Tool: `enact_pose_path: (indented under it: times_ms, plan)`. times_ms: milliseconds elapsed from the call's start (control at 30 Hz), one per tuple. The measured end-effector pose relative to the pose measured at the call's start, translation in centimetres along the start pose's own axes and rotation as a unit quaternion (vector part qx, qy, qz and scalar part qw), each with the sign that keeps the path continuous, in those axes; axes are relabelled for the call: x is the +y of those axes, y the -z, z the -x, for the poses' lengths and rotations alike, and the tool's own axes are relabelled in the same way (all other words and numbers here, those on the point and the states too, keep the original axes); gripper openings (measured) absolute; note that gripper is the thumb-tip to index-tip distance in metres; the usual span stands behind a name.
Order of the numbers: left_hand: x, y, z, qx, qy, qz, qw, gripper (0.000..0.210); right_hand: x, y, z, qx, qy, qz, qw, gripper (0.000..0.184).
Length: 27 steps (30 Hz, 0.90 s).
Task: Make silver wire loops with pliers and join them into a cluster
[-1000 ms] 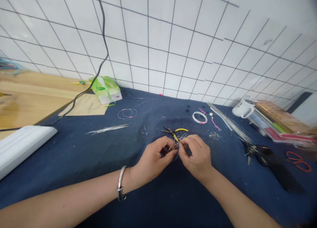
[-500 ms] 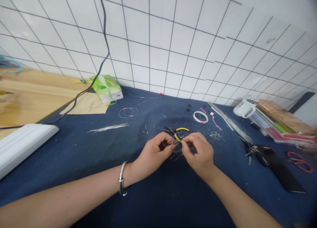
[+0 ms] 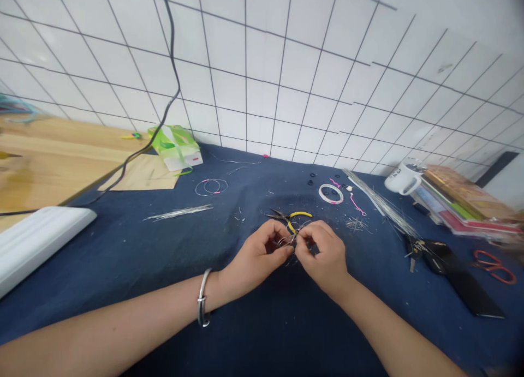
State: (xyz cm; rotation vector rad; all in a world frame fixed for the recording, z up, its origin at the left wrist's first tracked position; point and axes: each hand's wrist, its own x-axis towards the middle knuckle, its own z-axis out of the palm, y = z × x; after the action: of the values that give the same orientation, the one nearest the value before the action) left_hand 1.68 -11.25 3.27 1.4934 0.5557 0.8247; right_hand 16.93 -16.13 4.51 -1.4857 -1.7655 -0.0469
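My left hand (image 3: pixel 264 250), with a silver bangle (image 3: pixel 201 298) on its wrist, pinches a tangle of thin bent wire (image 3: pixel 292 239) between thumb and fingers. Close beside it my right hand (image 3: pixel 323 251) is closed on the other side of the same wire. The fingertips nearly meet, and they hide much of the wire's shape. Just beyond the fingers, pliers with yellow handles (image 3: pixel 301 214) lie on the dark blue cloth (image 3: pixel 245 333), jaws pointing left and partly covered by the wire and hands.
To the left lie a bundle of straight wires (image 3: pixel 180 212) and wire rings (image 3: pixel 210 187). At right are a white ring-shaped roll (image 3: pixel 331 194), short wire pieces (image 3: pixel 357 224), long wires (image 3: pixel 376 199), a black phone-like slab (image 3: pixel 470 284), red-handled scissors (image 3: pixel 494 265) and a mug (image 3: pixel 404 178).
My right hand has shifted slightly left, bringing its fingertips closer to the left hand's. Both hands still hold the wire, and the pliers lie where they were.
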Motion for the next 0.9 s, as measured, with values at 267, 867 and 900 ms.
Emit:
enact_pose_path:
  times_ms: [267, 867, 900]
  plan:
    - [0.8, 0.3, -0.2, -0.011, 0.026, 0.081, 0.996, 0.014, 0.2, -0.5, 0.3, -0.003, 0.066, 0.018, 0.998, 0.007]
    - [0.3, 1.1, -0.6, 0.035, -0.042, -0.101, 0.993, 0.02, -0.8, 0.1, -0.4, -0.032, -0.036, -0.08, 0.996, 0.006]
    - [0.3, 1.1, -0.5, 0.028, -0.059, -0.128, 0.99, 0.019, -0.9, 0.1, -0.4, -0.032, -0.051, -0.086, 0.994, 0.006]
